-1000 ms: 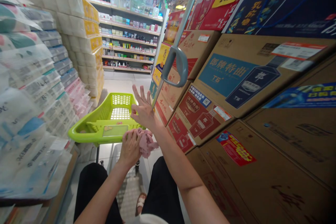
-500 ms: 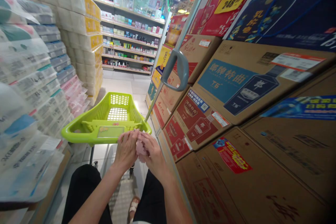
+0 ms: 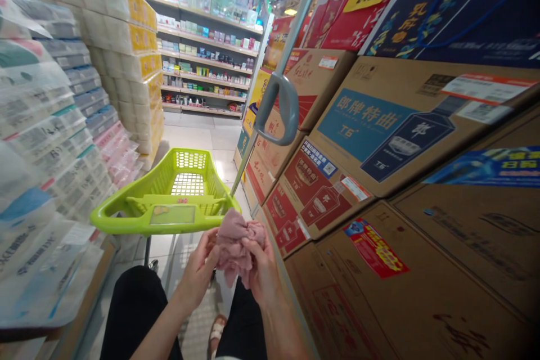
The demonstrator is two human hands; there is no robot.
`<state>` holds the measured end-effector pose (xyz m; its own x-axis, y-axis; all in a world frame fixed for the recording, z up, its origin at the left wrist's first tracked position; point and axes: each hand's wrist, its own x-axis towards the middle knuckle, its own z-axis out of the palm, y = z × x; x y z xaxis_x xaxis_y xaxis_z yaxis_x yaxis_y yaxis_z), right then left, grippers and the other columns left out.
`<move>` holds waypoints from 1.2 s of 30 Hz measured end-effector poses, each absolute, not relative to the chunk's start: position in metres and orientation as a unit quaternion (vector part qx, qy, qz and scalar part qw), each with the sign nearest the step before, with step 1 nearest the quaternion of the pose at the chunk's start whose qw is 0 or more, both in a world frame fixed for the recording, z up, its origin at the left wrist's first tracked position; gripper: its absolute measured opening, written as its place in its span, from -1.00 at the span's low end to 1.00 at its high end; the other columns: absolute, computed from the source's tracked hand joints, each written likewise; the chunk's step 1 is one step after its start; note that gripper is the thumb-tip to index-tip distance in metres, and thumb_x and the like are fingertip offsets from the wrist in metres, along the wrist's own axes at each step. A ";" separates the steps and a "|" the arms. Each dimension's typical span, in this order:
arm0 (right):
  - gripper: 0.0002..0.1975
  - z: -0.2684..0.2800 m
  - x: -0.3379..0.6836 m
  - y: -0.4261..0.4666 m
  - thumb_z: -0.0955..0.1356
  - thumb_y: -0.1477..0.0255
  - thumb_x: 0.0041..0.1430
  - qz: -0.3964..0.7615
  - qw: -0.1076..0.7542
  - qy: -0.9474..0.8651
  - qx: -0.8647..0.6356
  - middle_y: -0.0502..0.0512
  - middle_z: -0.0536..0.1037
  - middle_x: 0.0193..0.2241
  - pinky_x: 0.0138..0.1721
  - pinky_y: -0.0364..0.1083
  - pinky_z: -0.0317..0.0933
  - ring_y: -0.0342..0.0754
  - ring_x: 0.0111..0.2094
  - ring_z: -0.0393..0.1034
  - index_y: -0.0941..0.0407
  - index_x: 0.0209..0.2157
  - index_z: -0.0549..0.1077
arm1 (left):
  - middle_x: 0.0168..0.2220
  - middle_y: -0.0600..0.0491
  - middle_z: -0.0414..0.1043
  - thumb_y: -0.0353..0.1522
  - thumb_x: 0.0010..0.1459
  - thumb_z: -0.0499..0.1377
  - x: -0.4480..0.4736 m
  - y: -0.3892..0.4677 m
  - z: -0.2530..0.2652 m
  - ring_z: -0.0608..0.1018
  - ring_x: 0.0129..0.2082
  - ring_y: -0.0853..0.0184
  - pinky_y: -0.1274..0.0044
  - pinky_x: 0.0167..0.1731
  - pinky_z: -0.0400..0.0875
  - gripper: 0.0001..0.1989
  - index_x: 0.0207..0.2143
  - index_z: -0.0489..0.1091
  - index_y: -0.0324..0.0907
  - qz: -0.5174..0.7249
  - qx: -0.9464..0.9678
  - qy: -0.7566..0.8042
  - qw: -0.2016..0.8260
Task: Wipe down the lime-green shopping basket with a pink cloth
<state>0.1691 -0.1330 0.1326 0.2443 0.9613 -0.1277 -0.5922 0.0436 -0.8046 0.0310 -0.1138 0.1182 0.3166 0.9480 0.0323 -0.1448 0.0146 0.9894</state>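
Between my hands is a crumpled dusty-pink cloth [image 3: 235, 239], gathered in folds with its lower edge hanging loose. My right hand [image 3: 265, 270] is closed on the right part of it, thumb laid over the front. From the other side my left hand [image 3: 203, 263] pinches the cloth's left edge; some of its fingertips are hidden behind the fabric. Just beyond both hands stands a lime-green shopping cart [image 3: 145, 229], its bar close to the cloth. A small pink item [image 3: 182, 201] shows near the cart's flat panel.
A grey loop handle [image 3: 276, 109] on a long slanted pole rises at the cart's right. Stacked cardboard cartons [image 3: 363, 124] wall the right side. Wrapped paper packs [image 3: 122, 39] are piled on the left. Shelves of small goods [image 3: 206, 62] stand beyond the tiled floor [image 3: 185, 129].
My hands have moved apart and slightly nearer to me. The pink cloth, mostly covered by my fingers before, is now spread wider and in plain sight.
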 end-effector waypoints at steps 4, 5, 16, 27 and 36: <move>-0.37 0.135 0.172 -0.138 0.49 0.39 -0.04 0.568 0.657 -0.252 -0.427 -0.04 0.52 -0.28 -0.55 -0.24 0.30 -0.17 -0.47 0.44 0.00 0.07 0.23 | -0.04 -0.09 0.50 -0.10 0.00 0.30 0.032 -0.115 0.121 0.52 -0.06 0.18 0.44 -0.12 0.39 -0.42 0.03 0.35 -0.16 0.403 0.445 0.363 0.713; -0.31 0.136 0.173 -0.139 0.51 0.40 -0.06 0.573 0.645 -0.266 -0.429 -0.01 0.53 -0.24 -0.52 -0.23 0.33 -0.15 -0.42 0.47 0.00 0.10 0.22 | -0.05 -0.07 0.50 -0.13 -0.02 0.32 0.031 -0.114 0.122 0.52 -0.07 0.19 0.46 -0.12 0.39 -0.45 -0.01 0.38 -0.17 0.396 0.439 0.366 0.719; -0.31 0.137 0.183 -0.146 0.47 0.46 -0.10 0.563 0.607 -0.382 -0.410 0.08 0.41 0.07 -0.01 -0.08 0.32 0.03 0.09 0.33 0.00 0.11 0.27 | -0.26 0.04 0.53 -0.09 0.01 0.30 0.027 -0.127 0.139 0.56 -0.29 0.34 0.58 -0.33 0.36 -0.59 -0.19 0.39 -0.15 0.412 0.311 0.360 0.777; -0.48 0.133 0.190 -0.144 0.40 0.58 -0.05 0.545 0.529 -0.476 -0.443 0.04 0.47 -0.05 -0.08 -0.12 0.29 -0.04 -0.03 0.39 0.01 0.00 0.35 | -0.41 0.17 0.46 -0.22 -0.05 0.33 0.009 -0.124 0.142 0.50 -0.37 0.41 0.61 -0.34 0.36 -0.71 -0.32 0.39 -0.15 0.454 0.347 0.423 0.703; -0.60 0.140 0.202 -0.149 0.39 0.57 0.06 0.432 0.440 -0.639 -0.459 0.02 0.51 -0.21 -0.16 -0.11 0.26 -0.04 -0.18 0.39 -0.02 -0.04 0.53 | -0.37 0.15 0.46 -0.20 -0.02 0.34 -0.003 -0.123 0.139 0.50 -0.41 0.41 0.58 -0.37 0.37 -0.43 0.00 0.18 -0.05 0.420 0.428 0.410 0.688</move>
<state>0.2016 -0.1488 0.1396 -0.1910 0.9676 0.1654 0.2071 0.2044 -0.9567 -0.0028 -0.1232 0.1392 0.3115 0.9280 -0.2045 -0.2269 0.2817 0.9323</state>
